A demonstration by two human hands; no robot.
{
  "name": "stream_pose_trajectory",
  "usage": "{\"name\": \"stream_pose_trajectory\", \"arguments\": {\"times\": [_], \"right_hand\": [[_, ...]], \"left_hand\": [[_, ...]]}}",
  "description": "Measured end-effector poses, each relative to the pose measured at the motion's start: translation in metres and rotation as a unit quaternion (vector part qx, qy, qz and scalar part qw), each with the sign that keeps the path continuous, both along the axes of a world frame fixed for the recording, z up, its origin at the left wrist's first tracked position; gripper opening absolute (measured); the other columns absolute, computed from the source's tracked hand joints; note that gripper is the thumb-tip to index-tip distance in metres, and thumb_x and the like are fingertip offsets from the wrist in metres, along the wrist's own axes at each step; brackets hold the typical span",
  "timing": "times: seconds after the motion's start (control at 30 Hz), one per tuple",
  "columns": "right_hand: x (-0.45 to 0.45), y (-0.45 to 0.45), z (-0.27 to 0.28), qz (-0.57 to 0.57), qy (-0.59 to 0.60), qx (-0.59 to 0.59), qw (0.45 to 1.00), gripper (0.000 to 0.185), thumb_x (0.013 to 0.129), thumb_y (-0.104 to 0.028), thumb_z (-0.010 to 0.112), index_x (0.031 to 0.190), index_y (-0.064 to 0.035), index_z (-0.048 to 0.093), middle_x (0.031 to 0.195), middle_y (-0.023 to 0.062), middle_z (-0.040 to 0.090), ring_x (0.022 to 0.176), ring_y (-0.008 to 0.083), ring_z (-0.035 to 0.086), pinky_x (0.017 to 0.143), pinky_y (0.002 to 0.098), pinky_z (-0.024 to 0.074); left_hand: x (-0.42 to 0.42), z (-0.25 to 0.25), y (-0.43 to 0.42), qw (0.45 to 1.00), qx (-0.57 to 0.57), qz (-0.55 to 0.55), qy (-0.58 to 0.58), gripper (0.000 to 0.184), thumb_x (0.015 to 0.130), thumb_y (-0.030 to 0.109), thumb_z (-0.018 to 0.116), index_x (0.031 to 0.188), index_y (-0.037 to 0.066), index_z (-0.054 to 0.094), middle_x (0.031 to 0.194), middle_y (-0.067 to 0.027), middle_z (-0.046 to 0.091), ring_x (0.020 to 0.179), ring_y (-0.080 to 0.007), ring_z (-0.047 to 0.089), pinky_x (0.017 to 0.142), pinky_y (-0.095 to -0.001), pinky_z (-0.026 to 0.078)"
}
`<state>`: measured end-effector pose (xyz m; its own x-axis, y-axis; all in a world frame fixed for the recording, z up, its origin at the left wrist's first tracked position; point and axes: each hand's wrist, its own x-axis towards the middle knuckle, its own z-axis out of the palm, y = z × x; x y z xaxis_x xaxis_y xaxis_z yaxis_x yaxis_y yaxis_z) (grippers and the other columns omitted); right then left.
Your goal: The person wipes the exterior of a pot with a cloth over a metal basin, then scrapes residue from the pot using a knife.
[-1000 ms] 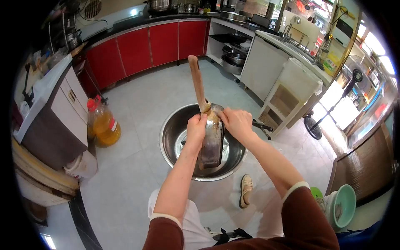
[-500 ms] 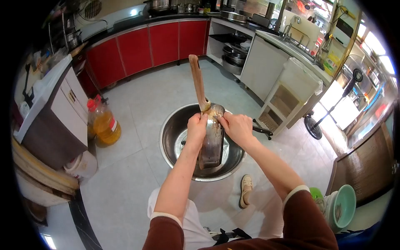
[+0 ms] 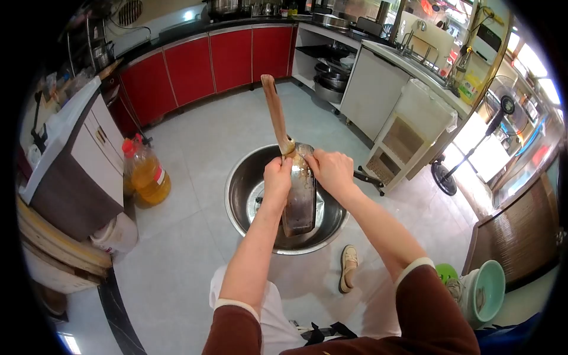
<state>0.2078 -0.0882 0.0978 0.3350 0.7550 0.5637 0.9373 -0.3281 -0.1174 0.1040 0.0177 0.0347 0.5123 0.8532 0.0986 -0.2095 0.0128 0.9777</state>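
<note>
A scorched, dark metal pan (image 3: 300, 201) with a long wooden handle (image 3: 274, 109) is held edge-on above a steel basin (image 3: 236, 219). The handle points away from me and up. My left hand (image 3: 277, 182) is closed on the pan's left side, near the base of the handle. Across from it, my right hand (image 3: 332, 173) grips the right upper edge, fingers curled over it. A black handle (image 3: 370, 179) shows beyond my right hand; what it belongs to is hidden. Brownish stains mark the metal near the handle joint.
An oil jug (image 3: 151, 180) stands on the floor at left, by a white bucket (image 3: 118, 234). Right of the basin are a shelf cart (image 3: 408, 133) and a fan (image 3: 442, 177). A green tub (image 3: 490, 290) sits at lower right. Red cabinets (image 3: 189, 71) line the back.
My right hand has shifted slightly up and to the left along the pan's edge. Both hands stay on the pan, and the whole scene has shifted a little in view.
</note>
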Motion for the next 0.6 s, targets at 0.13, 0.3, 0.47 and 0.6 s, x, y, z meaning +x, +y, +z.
{"name": "stream_pose_trajectory", "arguments": {"times": [0.13,0.3,0.47,0.6], "right_hand": [[-0.023,-0.023,-0.009,0.030,0.003,-0.027,0.999,0.034,0.093,-0.037,0.059,0.073,-0.0092,0.063,0.060,0.0138,0.063,0.057,0.0346,0.065,0.052,0.0466,0.0496],[-0.005,0.006,0.000,-0.009,-0.012,0.005,1.000,0.034,0.092,-0.038,0.061,0.073,-0.0094,0.062,0.061,0.0140,0.063,0.057,0.0342,0.065,0.051,0.0454,0.0500],[-0.014,-0.011,-0.007,-0.013,-0.022,-0.015,1.000,0.035,0.092,-0.038,0.061,0.072,-0.0090,0.062,0.060,0.0136,0.063,0.057,0.0346,0.065,0.052,0.0461,0.0503],[-0.010,-0.003,-0.005,0.017,-0.005,0.014,1.000,0.035,0.092,-0.038,0.061,0.072,-0.0093,0.062,0.059,0.0133,0.063,0.056,0.0344,0.065,0.052,0.0457,0.0500]], "left_hand": [[0.001,0.001,0.007,0.999,-0.044,-0.019,-0.023,0.025,0.101,0.015,0.052,0.103,-0.007,0.065,0.090,-0.0046,0.065,0.080,-0.0100,0.056,0.071,-0.0289,0.046],[-0.004,-0.003,0.011,1.000,-0.022,-0.012,-0.001,0.025,0.100,0.014,0.052,0.105,-0.007,0.064,0.092,-0.0062,0.066,0.081,-0.0117,0.059,0.071,-0.0298,0.047],[0.006,0.000,0.005,0.997,-0.052,0.014,-0.051,0.024,0.096,0.016,0.057,0.091,-0.006,0.064,0.076,-0.0056,0.060,0.073,-0.0120,0.049,0.067,-0.0343,0.043],[0.000,0.003,0.009,0.999,-0.045,-0.014,-0.023,0.026,0.100,0.016,0.053,0.105,-0.007,0.064,0.093,-0.0056,0.065,0.082,-0.0106,0.056,0.073,-0.0297,0.046]]}}
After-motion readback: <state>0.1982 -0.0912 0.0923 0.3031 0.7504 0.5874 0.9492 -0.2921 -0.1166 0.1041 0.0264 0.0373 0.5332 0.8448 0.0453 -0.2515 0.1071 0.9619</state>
